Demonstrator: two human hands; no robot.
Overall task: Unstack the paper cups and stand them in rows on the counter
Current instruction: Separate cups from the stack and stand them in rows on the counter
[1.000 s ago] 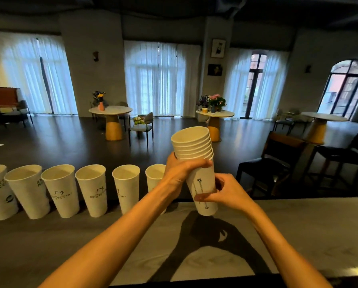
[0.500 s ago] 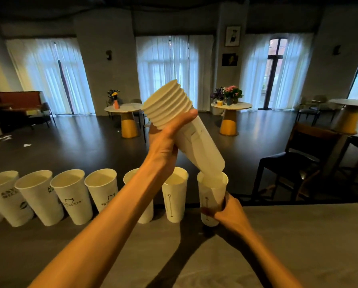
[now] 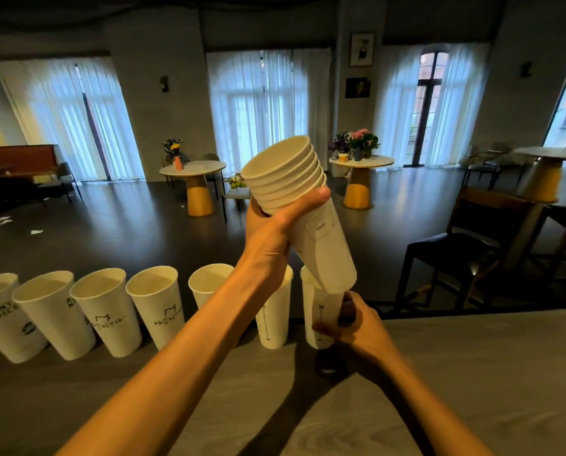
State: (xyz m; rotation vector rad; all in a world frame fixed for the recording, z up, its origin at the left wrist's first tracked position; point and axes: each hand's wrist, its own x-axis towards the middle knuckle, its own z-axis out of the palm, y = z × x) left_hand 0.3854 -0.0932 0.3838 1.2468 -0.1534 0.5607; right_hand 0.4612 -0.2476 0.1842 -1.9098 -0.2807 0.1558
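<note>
My left hand grips a stack of several white paper cups, tilted with the rims toward the upper left, above the counter's far edge. Below the stack's base, my right hand wraps around a single white paper cup that stands upright on the grey counter. This cup is the right end of a row of several white cups with black print along the far edge. My left forearm hides part of two cups in the row.
Beyond the counter's far edge the floor drops to a room with dark chairs and round tables on yellow bases. The counter surface stretches to the right of the row and toward me.
One cup has come off the bottom of the stack in my right hand and now stands at the right end of the row. My left hand raised and tilted the stack.
</note>
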